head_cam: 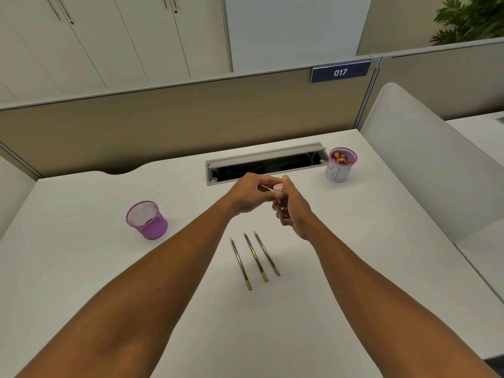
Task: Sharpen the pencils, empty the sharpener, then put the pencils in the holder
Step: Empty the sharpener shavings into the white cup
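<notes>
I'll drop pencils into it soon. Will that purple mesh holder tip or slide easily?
The holder is probably light: thin open mesh, nothing visible inside. It narrows toward its base, so a knock near the rim may tip it. On the smooth desk it likely slides.

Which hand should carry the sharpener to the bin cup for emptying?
Probably the right hand. Its fingers are already curled round the sharpener, and the bin cup stands on its side of the desk. The left hand only pinches at the top.
</notes>
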Available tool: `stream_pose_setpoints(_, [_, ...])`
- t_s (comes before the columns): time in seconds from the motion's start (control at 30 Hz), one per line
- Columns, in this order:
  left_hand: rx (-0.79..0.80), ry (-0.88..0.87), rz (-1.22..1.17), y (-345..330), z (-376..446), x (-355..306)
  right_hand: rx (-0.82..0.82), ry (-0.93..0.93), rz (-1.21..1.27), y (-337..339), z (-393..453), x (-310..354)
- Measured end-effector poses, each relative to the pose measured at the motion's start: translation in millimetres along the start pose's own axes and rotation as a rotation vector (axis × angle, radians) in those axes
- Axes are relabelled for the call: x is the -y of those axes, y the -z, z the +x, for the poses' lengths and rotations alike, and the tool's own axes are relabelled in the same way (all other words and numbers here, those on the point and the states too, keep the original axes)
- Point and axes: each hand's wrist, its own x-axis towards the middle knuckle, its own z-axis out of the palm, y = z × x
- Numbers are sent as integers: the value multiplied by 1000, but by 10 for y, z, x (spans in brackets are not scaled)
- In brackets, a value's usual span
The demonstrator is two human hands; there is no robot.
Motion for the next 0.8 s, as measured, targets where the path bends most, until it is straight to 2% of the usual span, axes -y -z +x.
stream_pose_setpoints(0.23, [84, 0, 6, 60, 29, -9, 18, -69, -1, 34, 40, 47])
stream_pose_setpoints(0.47, [82, -3, -87, 65, 54, -3, 60, 18, -47, 46, 70, 16])
stream_pose_setpoints(0.8, [70, -32, -56, 102, 75, 19, -12, 21, -28, -13, 144, 40])
